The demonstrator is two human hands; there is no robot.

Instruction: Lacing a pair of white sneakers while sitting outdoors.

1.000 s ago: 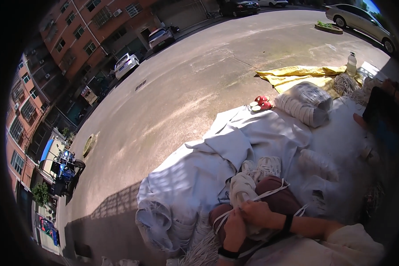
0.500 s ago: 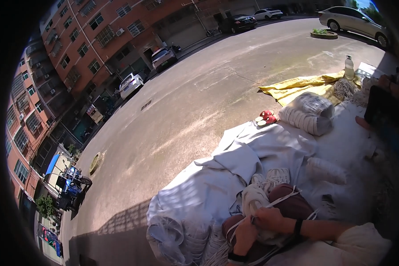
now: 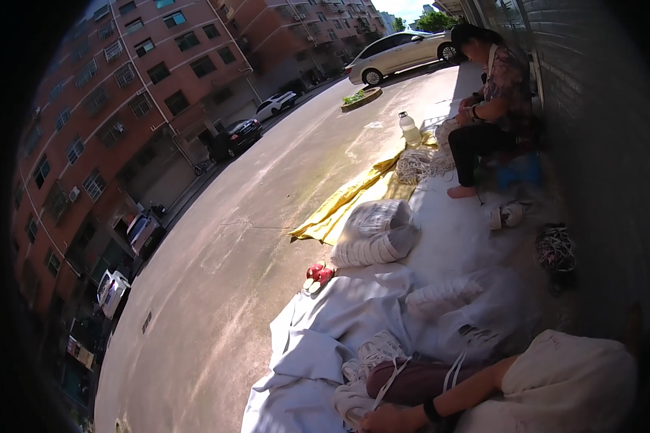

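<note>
At the lower edge, my right hand (image 3: 387,418) is closed, with a dark band on its wrist. A white shoelace (image 3: 391,377) runs down to its fingers, which the frame edge partly cuts off. Beside the hand is a white shoe upper (image 3: 354,401), resting against my dark-trousered leg (image 3: 419,381). Just beyond lie more white shoe uppers (image 3: 380,349) with laces. Another loose white lace (image 3: 455,369) hangs over the leg. My left hand is out of view.
Pale sheeting (image 3: 303,361) covers the ground around me. Past it are red sandals (image 3: 317,277), a wrapped white bundle (image 3: 372,242), a yellow sheet (image 3: 347,209) and a bottle (image 3: 409,130). Another person (image 3: 502,94) sits at the far right by the wall (image 3: 592,144).
The view has swung right, bringing the seated person and the wall into sight. Both hands were together at the shoe upper and lace; now the left is out of view and the right sits lower.
</note>
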